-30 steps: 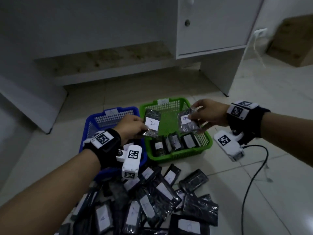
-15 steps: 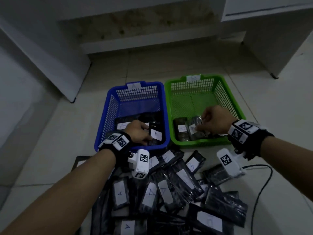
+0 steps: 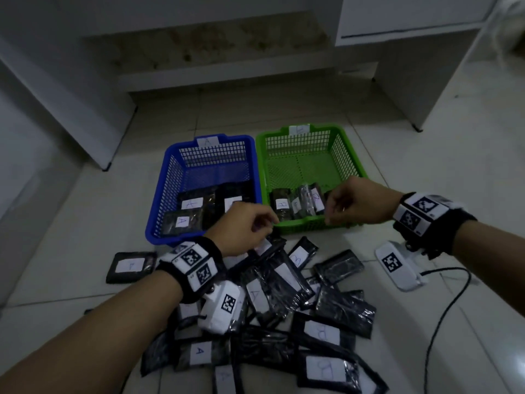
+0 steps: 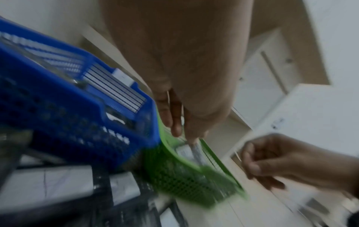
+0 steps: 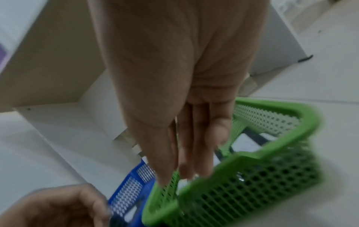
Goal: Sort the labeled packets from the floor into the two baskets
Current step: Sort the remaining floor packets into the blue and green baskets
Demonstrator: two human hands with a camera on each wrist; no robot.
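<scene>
The blue basket [image 3: 170,189], tagged A, holds a few black packets with A labels [image 3: 181,221]. To its right, the green basket [image 3: 348,155] holds several packets labelled B [image 3: 282,204]. A pile of black labelled packets [image 3: 284,282] lies on the floor in front of both. My left hand [image 3: 267,223] hovers over the blue basket's near right corner, fingers loose, holding nothing. Above the green basket's near rim, my right hand [image 3: 332,211] is empty too; the right wrist view shows its fingers [image 5: 184,153] straight. The left wrist view shows the left fingers [image 4: 174,122] hanging down.
One packet [image 3: 130,265] lies apart at the left of the pile. A black cable [image 3: 443,308] runs over the tiles at the right. White furniture panels [image 3: 71,109] and a desk leg [image 3: 426,89] stand behind the baskets.
One second ago each hand held a packet above the baskets. The left laid its A packet in the blue basket, the right its B packet in the green one. Both hands drew back empty.
</scene>
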